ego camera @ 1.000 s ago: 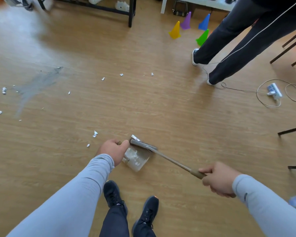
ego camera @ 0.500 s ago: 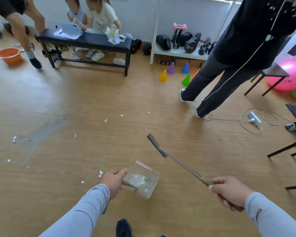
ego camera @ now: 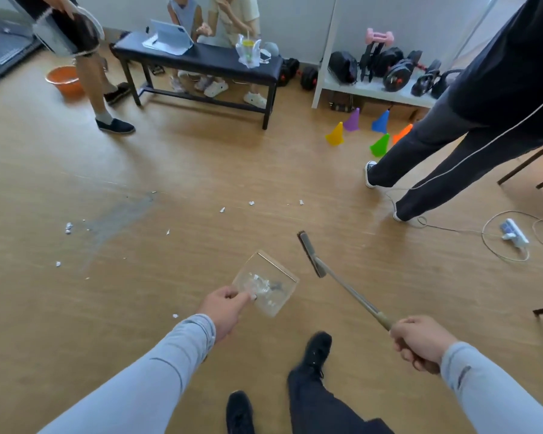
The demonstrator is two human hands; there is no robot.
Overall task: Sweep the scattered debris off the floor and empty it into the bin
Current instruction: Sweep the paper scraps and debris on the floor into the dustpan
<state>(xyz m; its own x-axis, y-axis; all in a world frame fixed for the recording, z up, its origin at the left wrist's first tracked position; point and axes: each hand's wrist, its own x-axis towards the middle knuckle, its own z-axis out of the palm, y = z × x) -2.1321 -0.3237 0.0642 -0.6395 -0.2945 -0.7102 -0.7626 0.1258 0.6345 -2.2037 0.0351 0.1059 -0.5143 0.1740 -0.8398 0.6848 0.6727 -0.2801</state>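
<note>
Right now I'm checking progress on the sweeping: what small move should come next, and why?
Probably lower the clear dustpan and brush toward the nearest scrap by the left hand. The pan holds only a few bits, white scraps remain on the floor, and no bin is clearly identifiable.

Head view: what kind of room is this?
Probably a small gym or fitness studio. A white shelf holds dumbbells, coloured training cones stand on the wood floor, and there is a black padded bench.
</note>
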